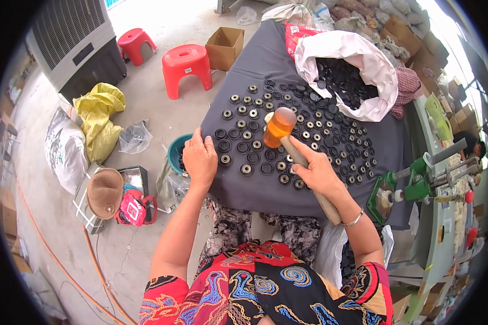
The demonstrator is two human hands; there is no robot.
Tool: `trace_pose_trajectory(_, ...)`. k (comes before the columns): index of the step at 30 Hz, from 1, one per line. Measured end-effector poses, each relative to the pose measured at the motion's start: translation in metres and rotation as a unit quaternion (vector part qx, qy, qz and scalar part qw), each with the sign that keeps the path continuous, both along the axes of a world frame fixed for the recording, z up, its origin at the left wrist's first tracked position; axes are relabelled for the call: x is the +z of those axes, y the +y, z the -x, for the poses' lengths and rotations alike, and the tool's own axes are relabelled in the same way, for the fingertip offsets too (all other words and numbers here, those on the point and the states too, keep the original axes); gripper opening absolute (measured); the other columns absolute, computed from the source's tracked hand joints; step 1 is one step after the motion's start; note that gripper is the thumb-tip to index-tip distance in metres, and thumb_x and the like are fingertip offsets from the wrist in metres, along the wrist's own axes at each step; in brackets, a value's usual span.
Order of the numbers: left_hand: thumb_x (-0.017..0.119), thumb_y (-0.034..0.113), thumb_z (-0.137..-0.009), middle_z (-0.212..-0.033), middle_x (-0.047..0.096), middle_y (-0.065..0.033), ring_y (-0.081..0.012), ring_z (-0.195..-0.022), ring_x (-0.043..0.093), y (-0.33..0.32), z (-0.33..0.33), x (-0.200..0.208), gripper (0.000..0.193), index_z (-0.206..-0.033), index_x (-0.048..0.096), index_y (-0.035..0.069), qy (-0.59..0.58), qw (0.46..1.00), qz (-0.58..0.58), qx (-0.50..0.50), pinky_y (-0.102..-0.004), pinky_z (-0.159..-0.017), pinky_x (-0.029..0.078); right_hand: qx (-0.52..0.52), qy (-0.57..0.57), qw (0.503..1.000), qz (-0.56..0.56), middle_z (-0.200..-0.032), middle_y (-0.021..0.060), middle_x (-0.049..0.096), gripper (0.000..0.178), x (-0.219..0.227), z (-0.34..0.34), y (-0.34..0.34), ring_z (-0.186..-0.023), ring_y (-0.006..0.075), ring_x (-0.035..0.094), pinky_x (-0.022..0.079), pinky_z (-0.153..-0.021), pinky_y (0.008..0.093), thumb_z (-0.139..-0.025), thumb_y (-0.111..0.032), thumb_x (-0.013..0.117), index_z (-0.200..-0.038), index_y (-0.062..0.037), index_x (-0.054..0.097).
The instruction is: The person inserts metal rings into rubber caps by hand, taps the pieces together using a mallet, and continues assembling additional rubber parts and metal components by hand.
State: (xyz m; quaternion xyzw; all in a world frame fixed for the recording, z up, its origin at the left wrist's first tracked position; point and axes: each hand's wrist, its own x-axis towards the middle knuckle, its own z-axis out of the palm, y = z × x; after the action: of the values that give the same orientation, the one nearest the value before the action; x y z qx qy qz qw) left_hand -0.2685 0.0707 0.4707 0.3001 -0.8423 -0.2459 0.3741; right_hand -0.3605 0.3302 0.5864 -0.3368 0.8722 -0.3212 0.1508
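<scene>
My right hand [315,169] is wrapped round the wooden handle of a mallet [281,125] with a translucent orange head. The mallet head is over the middle of the dark grey table cover [238,189], above rows of small black rings [252,157]. Many of the rings have a metal bearing [225,158] in the centre; others show only a dark middle. By the table's left edge is my left hand [199,161], fingers stretched out and apparently holding nothing. A teal basin [174,153] stands beside it, partly hidden by the hand.
A white sack [385,70] of black discs lies open at the table's far right. Green clamp-like machinery [417,176] stands right. Red stools [185,65], a cardboard box [225,47], an air cooler [73,43] and a yellow sack [100,116] are on the floor.
</scene>
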Motion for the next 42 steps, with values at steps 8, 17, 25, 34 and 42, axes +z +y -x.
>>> trace_pose_trajectory(8, 0.057, 0.019, -0.089, -0.098, 0.065, -0.0189, -0.0354, -0.093, 0.059, 0.0, -0.002, 0.0, 0.035, -0.116, 0.057, -0.003, -0.013, 1.0, -0.005, 0.006, -0.0448, -0.082, 0.046, 0.015, 0.125, 0.991, 0.037, -0.099, 0.0255, 0.065, 0.065, -0.014, 0.026, -0.02, -0.087, 0.0392, 0.065, 0.05, -0.08, 0.0422, -0.079, -0.01, 0.063, -0.14, -0.011, 0.042)
trace_pose_trajectory(17, 0.057, 0.019, -0.089, -0.1, 0.065, -0.0182, -0.035, -0.095, 0.059, 0.002, -0.003, 0.008, 0.036, -0.117, 0.057, -0.003, -0.024, 1.0, -0.008, 0.006, -0.0442, -0.082, 0.046, 0.02, 0.061, 0.996, 0.061, -0.092, 0.0257, 0.065, 0.065, 0.01, 0.018, -0.048, -0.086, 0.0397, 0.065, 0.051, -0.078, 0.044, -0.078, -0.013, 0.063, -0.14, -0.0123, 0.042)
trace_pose_trajectory(25, 0.058, 0.019, -0.088, -0.097, 0.066, -0.0176, -0.0344, -0.094, 0.059, 0.001, -0.001, 0.002, 0.036, -0.116, 0.057, -0.002, -0.013, 1.0, 0.009, 0.011, -0.0437, -0.082, 0.046, 0.071, 0.073, 0.995, -0.019, -0.097, 0.0246, 0.065, 0.065, -0.012, 0.026, -0.081, -0.09, 0.0403, 0.063, 0.05, -0.083, 0.0452, -0.078, -0.011, 0.06, -0.14, -0.0118, 0.041)
trace_pose_trajectory(34, 0.057, 0.021, -0.09, -0.097, 0.063, -0.0187, -0.035, -0.093, 0.059, 0.001, -0.002, 0.001, 0.035, -0.119, 0.057, 0.003, -0.011, 1.0, 0.004, 0.008, -0.0439, -0.079, 0.046, 0.094, 0.145, 0.983, 0.069, -0.092, 0.0245, 0.066, 0.063, -0.027, 0.035, -0.128, -0.089, 0.0401, 0.063, 0.05, -0.083, 0.0465, -0.078, -0.012, 0.059, -0.139, -0.0129, 0.043)
trace_pose_trajectory(42, 0.06, 0.019, -0.087, -0.096, 0.064, -0.0178, -0.0347, -0.094, 0.058, 0.003, -0.005, 0.006, 0.037, -0.117, 0.056, -0.001, -0.012, 1.0, -0.01, 0.006, -0.0443, -0.082, 0.045, 0.066, 0.086, 0.988, 0.112, -0.108, 0.0245, 0.064, 0.062, -0.008, 0.046, -0.114, -0.098, 0.038, 0.063, 0.049, -0.088, 0.0437, -0.078, -0.012, 0.06, -0.138, -0.0113, 0.044)
